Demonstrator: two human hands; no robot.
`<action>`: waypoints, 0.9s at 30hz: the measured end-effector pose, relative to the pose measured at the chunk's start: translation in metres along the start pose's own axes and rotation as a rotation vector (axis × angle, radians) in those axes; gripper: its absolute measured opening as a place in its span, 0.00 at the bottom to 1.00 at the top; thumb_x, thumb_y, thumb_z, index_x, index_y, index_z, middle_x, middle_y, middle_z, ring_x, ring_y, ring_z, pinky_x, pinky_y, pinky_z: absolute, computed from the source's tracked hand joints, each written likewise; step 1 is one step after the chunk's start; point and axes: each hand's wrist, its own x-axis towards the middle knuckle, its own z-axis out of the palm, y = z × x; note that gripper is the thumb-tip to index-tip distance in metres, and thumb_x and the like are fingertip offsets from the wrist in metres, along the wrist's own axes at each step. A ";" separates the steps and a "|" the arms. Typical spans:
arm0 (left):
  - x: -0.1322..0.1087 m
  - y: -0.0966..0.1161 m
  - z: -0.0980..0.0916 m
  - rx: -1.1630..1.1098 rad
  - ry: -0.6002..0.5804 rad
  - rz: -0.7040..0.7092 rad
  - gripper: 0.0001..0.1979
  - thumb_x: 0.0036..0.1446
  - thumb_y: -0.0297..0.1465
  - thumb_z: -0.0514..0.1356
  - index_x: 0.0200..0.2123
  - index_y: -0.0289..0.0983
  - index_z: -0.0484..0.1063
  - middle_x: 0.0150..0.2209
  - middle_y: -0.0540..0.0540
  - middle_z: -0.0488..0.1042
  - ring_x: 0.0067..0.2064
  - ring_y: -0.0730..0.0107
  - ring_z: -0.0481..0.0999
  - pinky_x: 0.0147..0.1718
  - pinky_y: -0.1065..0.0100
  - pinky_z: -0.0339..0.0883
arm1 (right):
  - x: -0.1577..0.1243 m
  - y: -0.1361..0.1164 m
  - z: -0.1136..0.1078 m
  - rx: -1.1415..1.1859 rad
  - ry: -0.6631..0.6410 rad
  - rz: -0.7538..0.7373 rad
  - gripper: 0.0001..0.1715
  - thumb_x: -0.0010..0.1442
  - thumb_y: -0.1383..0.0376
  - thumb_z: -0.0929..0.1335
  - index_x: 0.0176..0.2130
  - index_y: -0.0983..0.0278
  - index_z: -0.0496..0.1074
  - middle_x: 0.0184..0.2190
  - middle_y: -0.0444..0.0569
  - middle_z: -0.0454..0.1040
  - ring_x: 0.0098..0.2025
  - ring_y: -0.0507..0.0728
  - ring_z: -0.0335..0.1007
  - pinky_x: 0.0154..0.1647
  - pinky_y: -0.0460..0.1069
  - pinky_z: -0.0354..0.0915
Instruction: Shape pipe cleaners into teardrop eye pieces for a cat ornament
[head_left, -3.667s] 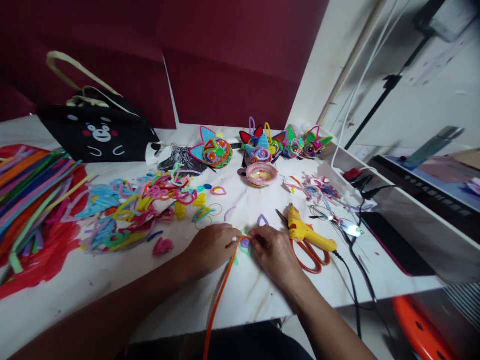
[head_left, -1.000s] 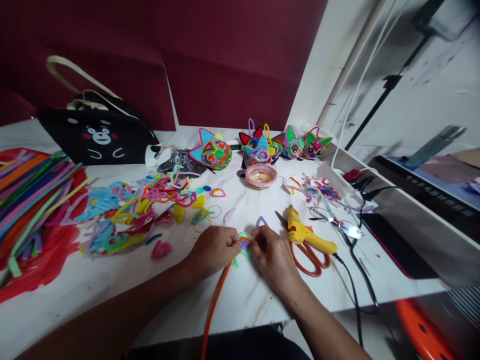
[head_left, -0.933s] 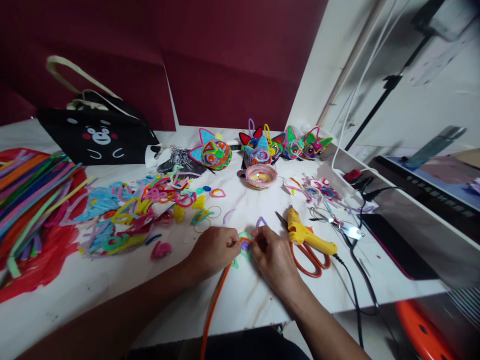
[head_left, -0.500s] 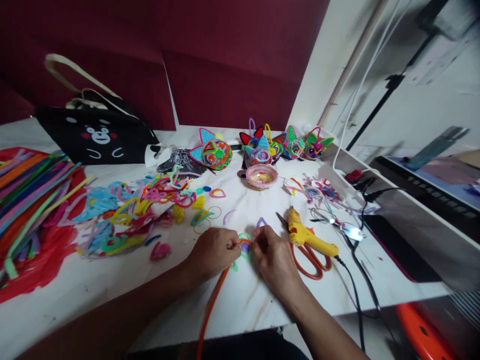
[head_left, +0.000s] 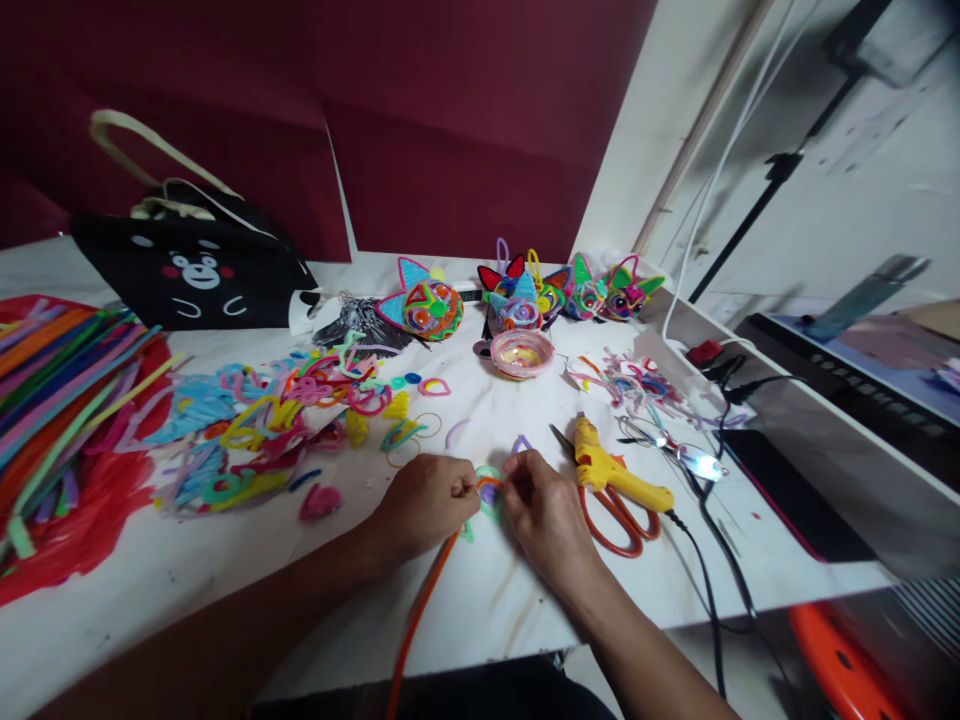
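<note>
An orange pipe cleaner point(head_left: 424, 607) runs from between my hands down past the table's front edge. My left hand point(head_left: 433, 505) is closed on it, fingers curled. My right hand point(head_left: 541, 508) pinches the short orange end on the other side. Between and beneath the hands lies a green looped piece point(head_left: 490, 506) with a purple centre. A purple bent piece point(head_left: 521, 443) lies just beyond my right fingers. The yellow glue gun point(head_left: 616, 470) and orange-handled scissors point(head_left: 616, 535) rest to the right of my right hand.
Colourful pipe-cleaner pieces point(head_left: 247, 440) cover the left, beside a long bundle point(head_left: 64, 400). Behind stand a pink bowl point(head_left: 523, 358), several cat-like heads point(head_left: 431, 308) and a black bag point(head_left: 196, 275). Glasses point(head_left: 697, 460), cables and a black phone-like slab point(head_left: 795, 495) lie right.
Both hands hold nearly the same pose. The view has shifted very slightly; nothing has been let go or picked up.
</note>
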 end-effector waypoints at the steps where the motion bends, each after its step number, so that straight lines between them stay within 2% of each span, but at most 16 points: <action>1: 0.000 0.000 -0.001 -0.010 0.002 0.004 0.06 0.46 0.25 0.56 0.20 0.36 0.69 0.17 0.54 0.60 0.22 0.75 0.60 0.24 0.72 0.46 | 0.000 0.000 0.000 0.007 0.006 -0.005 0.06 0.58 0.69 0.63 0.38 0.62 0.66 0.26 0.43 0.71 0.26 0.53 0.67 0.29 0.46 0.59; 9: -0.003 0.002 -0.007 -0.070 0.069 0.015 0.07 0.47 0.25 0.56 0.21 0.35 0.72 0.16 0.55 0.57 0.22 0.75 0.59 0.24 0.73 0.49 | -0.001 -0.003 0.000 0.067 0.007 -0.097 0.04 0.59 0.68 0.65 0.35 0.63 0.71 0.29 0.44 0.72 0.27 0.51 0.65 0.29 0.45 0.59; 16: -0.007 0.005 -0.006 -0.101 0.077 0.066 0.07 0.47 0.24 0.56 0.20 0.35 0.71 0.16 0.55 0.57 0.21 0.77 0.58 0.24 0.73 0.49 | -0.002 0.000 0.001 -0.073 0.029 -0.253 0.12 0.65 0.68 0.63 0.39 0.64 0.76 0.32 0.49 0.71 0.32 0.54 0.68 0.35 0.48 0.61; 21: -0.010 0.006 -0.003 -0.103 0.103 0.106 0.06 0.45 0.23 0.57 0.21 0.35 0.73 0.16 0.55 0.58 0.21 0.77 0.59 0.25 0.72 0.49 | -0.003 -0.001 0.001 -0.025 0.100 -0.274 0.11 0.64 0.69 0.64 0.36 0.64 0.76 0.29 0.48 0.70 0.30 0.53 0.68 0.32 0.46 0.61; 27: -0.014 0.006 0.001 -0.117 0.166 0.183 0.07 0.48 0.24 0.56 0.22 0.34 0.73 0.16 0.56 0.57 0.21 0.78 0.59 0.25 0.72 0.49 | -0.003 -0.008 -0.002 0.054 0.156 -0.255 0.08 0.61 0.70 0.66 0.32 0.63 0.75 0.27 0.45 0.71 0.28 0.51 0.67 0.29 0.45 0.62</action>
